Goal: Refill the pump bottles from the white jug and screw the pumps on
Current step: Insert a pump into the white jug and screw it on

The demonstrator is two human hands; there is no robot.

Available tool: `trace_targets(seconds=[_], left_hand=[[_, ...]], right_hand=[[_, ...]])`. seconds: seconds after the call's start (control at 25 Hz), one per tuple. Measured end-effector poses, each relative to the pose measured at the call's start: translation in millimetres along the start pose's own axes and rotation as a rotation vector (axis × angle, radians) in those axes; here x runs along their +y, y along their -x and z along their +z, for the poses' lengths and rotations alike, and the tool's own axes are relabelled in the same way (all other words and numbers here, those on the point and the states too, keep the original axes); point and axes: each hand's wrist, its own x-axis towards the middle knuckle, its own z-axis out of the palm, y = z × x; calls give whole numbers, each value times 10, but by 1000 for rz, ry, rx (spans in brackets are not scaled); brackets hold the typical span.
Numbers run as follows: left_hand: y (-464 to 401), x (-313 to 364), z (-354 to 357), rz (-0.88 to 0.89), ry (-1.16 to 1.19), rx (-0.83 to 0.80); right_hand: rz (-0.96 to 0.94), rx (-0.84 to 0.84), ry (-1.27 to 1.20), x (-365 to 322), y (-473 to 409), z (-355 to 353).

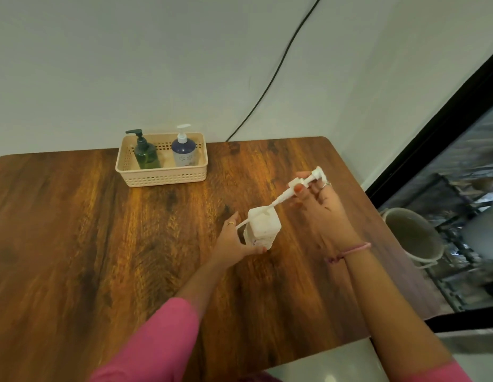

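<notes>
On the wooden table, at about eleven o'clock from the hands, a beige basket carries a green pump bottle and a blue one. Dead centre, the white bottle stands upright, the left hand curled round its side. The right hand pinches the white pump at one o'clock (tilted, its tube dipping into the bottle's neck).

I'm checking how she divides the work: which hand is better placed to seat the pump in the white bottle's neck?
The right hand, probably: it already pinches the pump, tilted with its tube reaching the white bottle mouth. The left hand grips that bottle, steadying it on the table.
</notes>
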Motion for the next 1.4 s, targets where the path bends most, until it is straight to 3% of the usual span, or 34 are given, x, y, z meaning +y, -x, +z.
trace_targets(seconds=[0.16,0.64,0.96,1.4], left_hand=[[-204,127,96,63,35,-96],[-141,196,-328,60,135,148],[86,214,-978,47,120,231],[443,461,-1688,204,153,235]], right_hand=[[-35,86,-2,-192,-183,-126],[-198,115,33,-680,-541,186],[-241,-23,69,-1000,-683,664],[-273,-349,240,-1089,-763,1225]])
